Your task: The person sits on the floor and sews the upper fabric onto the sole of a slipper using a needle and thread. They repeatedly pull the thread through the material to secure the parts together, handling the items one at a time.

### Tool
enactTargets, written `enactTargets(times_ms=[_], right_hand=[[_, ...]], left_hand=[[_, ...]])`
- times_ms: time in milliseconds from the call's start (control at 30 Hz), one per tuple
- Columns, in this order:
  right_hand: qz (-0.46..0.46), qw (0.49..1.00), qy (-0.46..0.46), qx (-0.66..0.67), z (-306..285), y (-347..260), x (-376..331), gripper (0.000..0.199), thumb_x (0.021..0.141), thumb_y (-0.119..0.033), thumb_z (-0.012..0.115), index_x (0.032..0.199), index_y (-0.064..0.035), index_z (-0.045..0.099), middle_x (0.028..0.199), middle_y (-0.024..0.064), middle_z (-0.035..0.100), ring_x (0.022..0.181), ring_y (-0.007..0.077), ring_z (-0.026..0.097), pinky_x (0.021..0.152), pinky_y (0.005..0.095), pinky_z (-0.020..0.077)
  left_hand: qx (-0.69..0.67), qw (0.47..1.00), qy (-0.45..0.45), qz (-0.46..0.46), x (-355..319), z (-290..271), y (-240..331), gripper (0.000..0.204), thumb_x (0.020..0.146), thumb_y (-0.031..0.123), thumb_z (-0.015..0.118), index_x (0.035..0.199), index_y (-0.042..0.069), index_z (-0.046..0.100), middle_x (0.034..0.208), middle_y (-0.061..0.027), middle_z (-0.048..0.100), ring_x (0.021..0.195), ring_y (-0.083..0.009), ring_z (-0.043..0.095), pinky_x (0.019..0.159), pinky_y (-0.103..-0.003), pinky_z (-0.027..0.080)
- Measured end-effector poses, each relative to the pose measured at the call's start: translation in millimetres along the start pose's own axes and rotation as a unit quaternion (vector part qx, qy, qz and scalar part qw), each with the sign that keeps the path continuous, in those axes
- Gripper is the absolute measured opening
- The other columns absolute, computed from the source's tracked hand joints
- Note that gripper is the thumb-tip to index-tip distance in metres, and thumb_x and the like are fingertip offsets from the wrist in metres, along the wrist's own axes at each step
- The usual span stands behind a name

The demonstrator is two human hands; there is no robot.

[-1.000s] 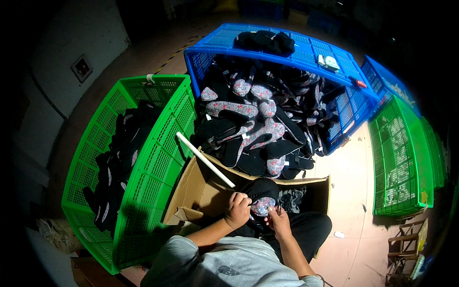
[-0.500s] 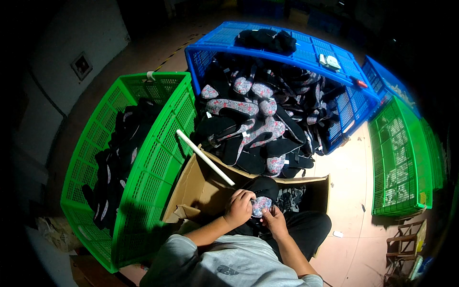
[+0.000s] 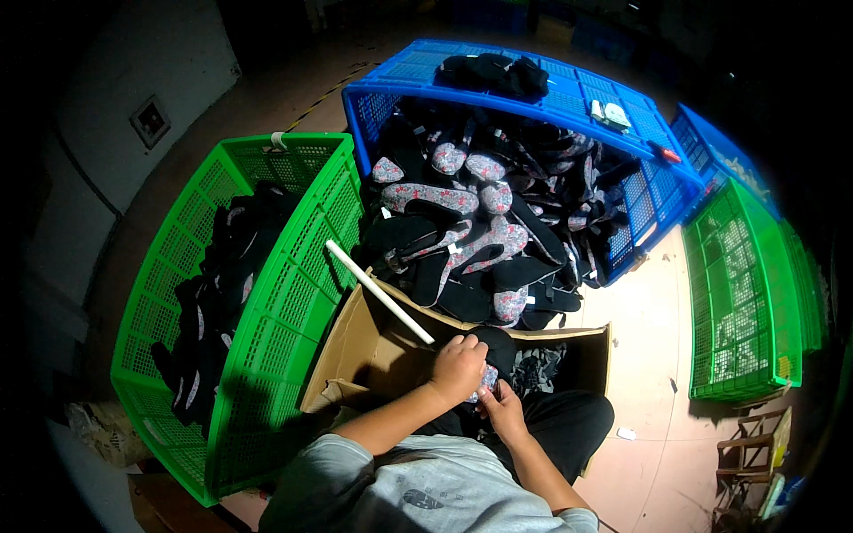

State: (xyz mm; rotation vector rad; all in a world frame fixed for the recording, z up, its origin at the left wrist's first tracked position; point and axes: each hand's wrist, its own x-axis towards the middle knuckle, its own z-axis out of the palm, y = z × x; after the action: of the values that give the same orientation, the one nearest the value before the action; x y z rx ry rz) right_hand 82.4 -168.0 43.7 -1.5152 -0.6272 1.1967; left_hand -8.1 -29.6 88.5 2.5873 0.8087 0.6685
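Over my lap, my two hands close on a black cloth shoe with a grey-and-red patterned lining (image 3: 487,382). My left hand (image 3: 458,367) is a closed grip at the shoe's upper left and hides much of it. From the lower right, my right hand (image 3: 503,411) pinches its edge between thumb and fingers. Just beyond stands an open cardboard box (image 3: 382,351), with dark scraps (image 3: 539,366) in its right part. A white tube (image 3: 380,292) leans across the box's left side. Past the box lies a heap of similar black patterned shoes (image 3: 484,240).
The heap spills from a blue mesh crate (image 3: 656,200) tipped on its side, with black cloth pieces (image 3: 494,75) on top. At left stands a green crate (image 3: 289,293) holding black shoes; another green crate (image 3: 730,293) is at right. Small wooden stools (image 3: 749,453) stand at lower right.
My left hand has shifted right and up over the patterned shoe, covering more of it. My right hand has moved slightly, still gripping the shoe.
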Motion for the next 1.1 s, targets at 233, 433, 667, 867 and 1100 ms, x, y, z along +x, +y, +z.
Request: enactTargets(times_ms=[233, 433, 667, 867, 1100], right_hand=[[0.040, 0.994, -0.023, 0.095, -2, 8, 8, 0.016, 0.097, -0.021, 0.063, 0.097, -0.0063, 0.057, 0.073, 0.0008, 0.061, 0.060, 0.0097, 0.056, 0.053, 0.0222, 0.0441], [0.088, 0.986, -0.023, 0.142, -14, 5, 4, 0.016, 0.100, -0.028, 0.059, 0.098, -0.0123, 0.060, 0.072, -0.0014, 0.062, 0.054, 0.0066, 0.052, 0.044, 0.0189, 0.0320], [0.111, 0.983, -0.020, 0.145, -18, -17, 0, 0.021, 0.098, -0.034, 0.061, 0.093, -0.0140, 0.060, 0.071, -0.0039, 0.059, 0.057, 0.0066, 0.052, 0.048, 0.0199, 0.0348], [0.096, 0.993, -0.024, 0.063, -26, -15, 5, 0.020, 0.098, -0.028, 0.062, 0.096, -0.0084, 0.062, 0.073, -0.0003, 0.061, 0.062, 0.0083, 0.055, 0.052, 0.0208, 0.0403], [-0.072, 0.982, 0.152, -0.081, -50, 7, 9, 0.027, 0.088, -0.015, 0.073, 0.108, -0.0001, 0.064, 0.094, 0.0062, 0.068, 0.078, 0.0148, 0.061, 0.073, 0.0288, 0.0504]], left_hand=[[-0.020, 0.988, 0.049, 0.143, -11, 15, -12, 0.013, 0.074, 0.011, 0.064, 0.085, 0.006, 0.062, 0.082, -0.0082, 0.054, 0.077, -0.0281, 0.055, 0.070, -0.039, 0.048], [-0.048, 0.989, 0.014, 0.136, -27, 1, 8, 0.036, 0.078, 0.016, 0.067, 0.108, -0.003, 0.063, 0.106, -0.0179, 0.060, 0.098, -0.0339, 0.059, 0.087, -0.041, 0.049], [-0.049, 0.991, -0.078, 0.098, -42, -18, 19, 0.047, 0.080, 0.025, 0.073, 0.117, -0.001, 0.061, 0.124, -0.0237, 0.052, 0.114, -0.0392, 0.052, 0.098, -0.044, 0.045], [-0.058, 0.991, -0.080, 0.089, -48, -17, 16, 0.045, 0.078, 0.025, 0.075, 0.115, 0.000, 0.065, 0.128, -0.0234, 0.051, 0.116, -0.0396, 0.051, 0.100, -0.044, 0.044], [-0.062, 0.990, -0.069, 0.109, -53, -19, 11, 0.042, 0.079, 0.022, 0.074, 0.115, 0.003, 0.065, 0.129, -0.0224, 0.050, 0.117, -0.0392, 0.050, 0.101, -0.044, 0.044]])
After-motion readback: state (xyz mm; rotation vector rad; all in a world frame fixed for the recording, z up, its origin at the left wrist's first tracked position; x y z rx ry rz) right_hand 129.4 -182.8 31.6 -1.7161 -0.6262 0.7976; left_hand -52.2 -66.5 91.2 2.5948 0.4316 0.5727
